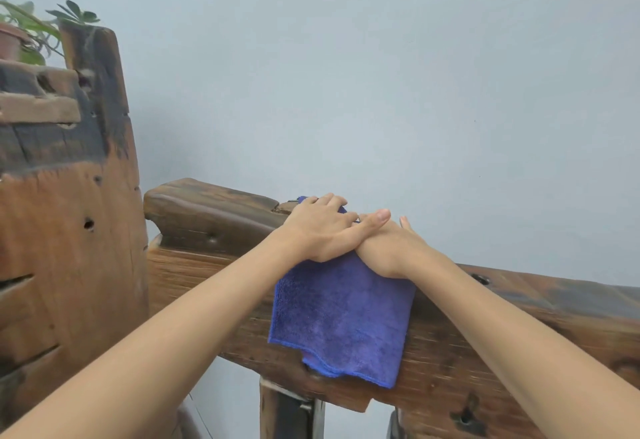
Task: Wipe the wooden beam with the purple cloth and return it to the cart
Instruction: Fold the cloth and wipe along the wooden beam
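At nine o'clock of your view stands a tall weathered wooden post (79,230), with a potted plant (31,33) peeking over it at ten o'clock. Moving right, the wooden beam (485,334) starts near the centre with a darker rounded end piece (207,213) and runs down toward four o'clock; its long axis goes from ten to four, the far end pointing at the post and the near end leaving the picture at the right edge.

Your left hand (322,230) lies flat, palm down, fingers spread over the top of the purple cloth (339,320) at the centre, its thumb crossing your right hand (391,251), which presses down just beside it at about two o'clock from the cloth's middle. Neither hand is closed around anything; both are opened out and pinning the cloth to the beam's top edge.

The cloth sits draped over the beam, most of it hanging down the near face toward six o'clock, its lower hem pointing at five. It looks like soft, light microfibre: limp, easy to bunch, likely to snag on the rough grain and holes of the wood. I judge you'd do best keeping flat palms on the top fold while wiping along the beam's axis, then pinching that top fold to lift it off. The cart is not in view
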